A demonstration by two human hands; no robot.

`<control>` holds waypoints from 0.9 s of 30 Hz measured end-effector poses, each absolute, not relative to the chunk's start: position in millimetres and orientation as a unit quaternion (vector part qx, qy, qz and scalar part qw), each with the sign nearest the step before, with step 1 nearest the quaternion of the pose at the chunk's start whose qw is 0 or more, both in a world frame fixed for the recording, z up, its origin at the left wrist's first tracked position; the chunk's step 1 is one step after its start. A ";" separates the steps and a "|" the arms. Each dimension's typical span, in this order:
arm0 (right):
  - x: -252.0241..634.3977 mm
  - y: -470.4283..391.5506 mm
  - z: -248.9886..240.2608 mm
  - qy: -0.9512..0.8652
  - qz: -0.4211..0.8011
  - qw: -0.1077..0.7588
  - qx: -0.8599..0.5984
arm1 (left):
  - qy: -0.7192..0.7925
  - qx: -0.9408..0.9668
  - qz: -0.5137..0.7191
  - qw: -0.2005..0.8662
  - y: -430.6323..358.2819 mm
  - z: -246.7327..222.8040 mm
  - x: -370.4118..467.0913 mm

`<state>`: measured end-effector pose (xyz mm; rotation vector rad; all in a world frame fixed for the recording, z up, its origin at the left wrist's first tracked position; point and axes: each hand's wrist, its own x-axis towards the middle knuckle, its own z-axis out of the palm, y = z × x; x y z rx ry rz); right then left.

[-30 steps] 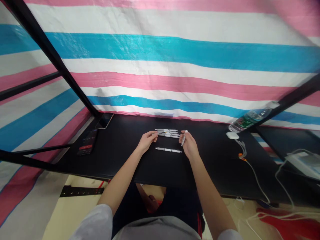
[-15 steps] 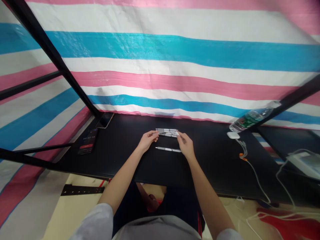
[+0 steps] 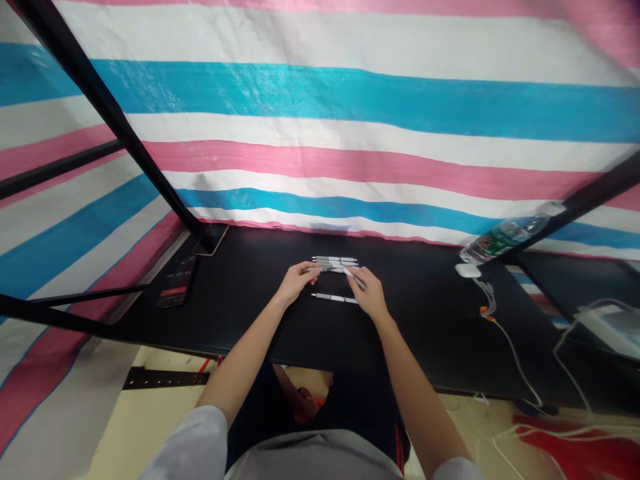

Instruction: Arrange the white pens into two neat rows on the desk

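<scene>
Several white-and-grey pens (image 3: 335,259) lie side by side on the black table, just beyond my hands. My left hand (image 3: 298,281) is closed, its thumb and fingers pinching a slim grey pen part (image 3: 313,269) that points to the right. Opposite it, my right hand (image 3: 369,292) grips a white pen barrel (image 3: 357,279), tilted with one end toward the left hand. A small gap seems to separate the two pieces. Closer to me lies a single pen (image 3: 334,298), its right end by my right hand.
Two phones lie at the left, one with a lit timer (image 3: 175,283) and one dark (image 3: 211,240). At the right, a water bottle (image 3: 505,237) leans by the frame post, near a white charger (image 3: 468,270) and cables (image 3: 513,353). Striped sheeting (image 3: 320,160) stands behind the table.
My right hand has moved slightly left, and the white barrel in it has turned to point at my left hand. The left hand has barely shifted.
</scene>
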<state>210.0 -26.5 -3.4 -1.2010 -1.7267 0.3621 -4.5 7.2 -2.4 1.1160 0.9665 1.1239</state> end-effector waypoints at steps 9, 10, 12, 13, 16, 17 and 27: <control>210.5 -28.2 -4.5 -0.739 0.157 0.447 -0.480 | 0.430 0.535 0.459 0.564 3.7 1.2 -6.8; 209.4 -28.9 -4.2 -0.746 0.158 0.441 -0.473 | 0.429 0.543 0.452 0.563 3.1 1.2 -6.4; 206.6 -30.1 -3.8 -0.758 0.164 0.434 -0.460 | 0.426 0.558 0.436 0.563 2.0 1.2 -5.3; 205.2 -30.4 -3.8 -0.760 0.168 0.433 -0.455 | 0.425 0.563 0.429 0.564 1.4 1.2 -4.7; 203.1 -30.1 -4.0 -0.755 0.174 0.440 -0.453 | 0.422 0.572 0.419 0.565 -0.1 1.8 -3.2; 203.2 -29.9 -4.0 -0.754 0.173 0.443 -0.454 | 0.422 0.573 0.419 0.564 -0.3 2.0 -3.1; 206.5 -31.6 1.2 -0.750 0.187 0.442 -0.455 | 0.416 0.567 0.436 0.562 2.5 -0.4 -4.6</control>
